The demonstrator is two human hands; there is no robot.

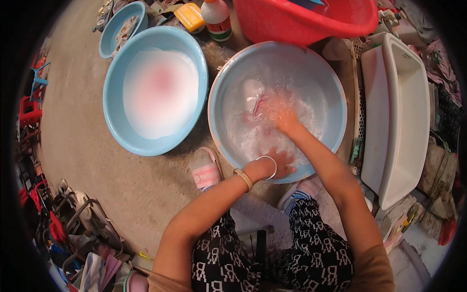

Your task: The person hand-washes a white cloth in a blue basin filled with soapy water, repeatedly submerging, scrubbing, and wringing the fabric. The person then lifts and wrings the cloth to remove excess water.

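Observation:
A large round blue basin of water stands on the floor before me. My right hand is in the water near its middle, blurred by ripples. Beside its fingers lies a pale, wet item with a red edge, perhaps cloth; the water hides its shape. Close to the near rim, my left hand dips into the same basin, some fingers apart, with a bracelet and a band at its wrist. Whether either hand grips something is hidden. To the left sits a second blue basin with white and pinkish contents, washed out by glare.
Behind the basins are a red tub, a spray bottle, a yellow block and a small blue basin. A white plastic tub leans on its side at right. My slippered foot is near the rim.

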